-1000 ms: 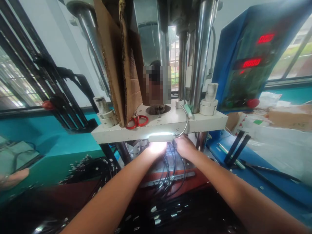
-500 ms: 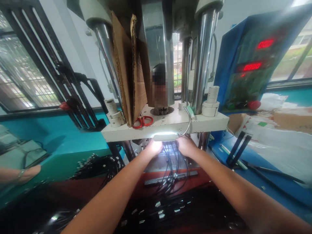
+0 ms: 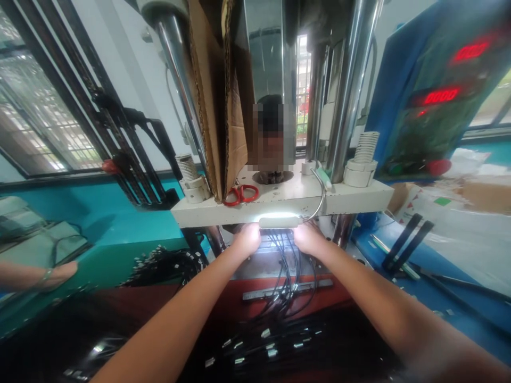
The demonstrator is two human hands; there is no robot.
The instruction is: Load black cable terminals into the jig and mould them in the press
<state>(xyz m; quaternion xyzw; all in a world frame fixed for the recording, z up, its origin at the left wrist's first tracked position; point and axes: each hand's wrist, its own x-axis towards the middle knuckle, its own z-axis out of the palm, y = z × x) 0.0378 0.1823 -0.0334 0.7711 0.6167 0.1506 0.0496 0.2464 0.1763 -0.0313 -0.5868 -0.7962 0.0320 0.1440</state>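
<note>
Beneath the press's pale plate (image 3: 279, 206), my left hand (image 3: 246, 239) is curled closed at the left side of a metal mold (image 3: 275, 249). At the mold's other side, my right hand (image 3: 310, 238) is also curled. A lit lamp (image 3: 279, 222) and the plate's edge cover the fingertips of both, so what they grip is hidden. Several black cables (image 3: 284, 260) run from the mold toward me between my wrists. They cross a flat metal bar (image 3: 259, 293) on the red surface.
Black cables with silvery connectors (image 3: 265, 334) lie in front, and another bundle (image 3: 167, 266) lies left. Red-handled scissors (image 3: 241, 196) and cardboard (image 3: 217, 106) rest on the plate. A co-worker's hand (image 3: 59, 274) is at left. Right are a blue control box (image 3: 403, 90) and pliers-like tool (image 3: 459, 282).
The view has shifted slightly, so the press and both my hands sit a little differently in it. My hands stay at the mold's sides; the co-worker's hand appears slightly farther right.
</note>
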